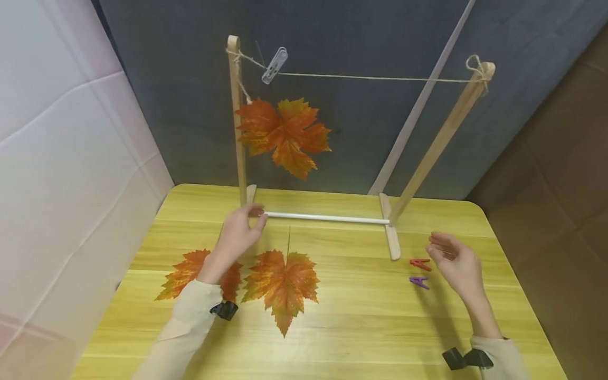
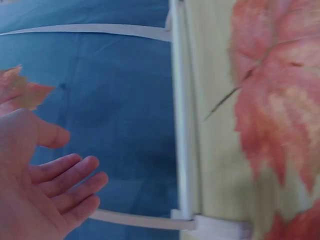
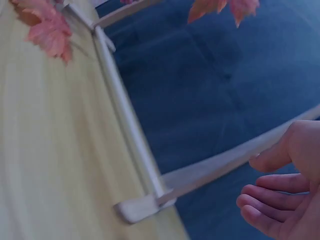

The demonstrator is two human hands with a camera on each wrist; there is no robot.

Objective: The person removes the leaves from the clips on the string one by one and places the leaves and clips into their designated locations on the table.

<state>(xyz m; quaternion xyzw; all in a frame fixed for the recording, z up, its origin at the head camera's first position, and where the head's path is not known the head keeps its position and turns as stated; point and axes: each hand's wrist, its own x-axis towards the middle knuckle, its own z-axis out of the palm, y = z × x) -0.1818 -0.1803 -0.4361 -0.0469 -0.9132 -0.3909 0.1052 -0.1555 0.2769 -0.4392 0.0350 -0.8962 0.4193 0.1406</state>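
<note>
My left hand (image 1: 239,232) hovers by the foot of the left wooden post (image 1: 239,132), fingers relaxed and holding nothing, as the left wrist view also shows. My right hand (image 1: 459,266) is held above the table's right side, fingers loosely bent around nothing. Just left of it lie a red clothespin (image 1: 420,264) and a purple clothespin (image 1: 419,282). On the twine (image 1: 351,77) sits a clear clothespin (image 1: 274,66), with an orange maple leaf (image 1: 284,134) hanging below it. Two more leaves lie on the table: one leaf (image 1: 284,282) whole in view, another leaf (image 1: 182,274) partly hidden by my left arm.
A white rod (image 1: 328,217) joins the feet of the left post and the right wooden post (image 1: 442,137). The twine is tied at both post tops. Dark cloth (image 1: 351,132) hangs behind the yellow wood-grain table (image 1: 351,316), with a pale strip (image 1: 420,103) slanting across it.
</note>
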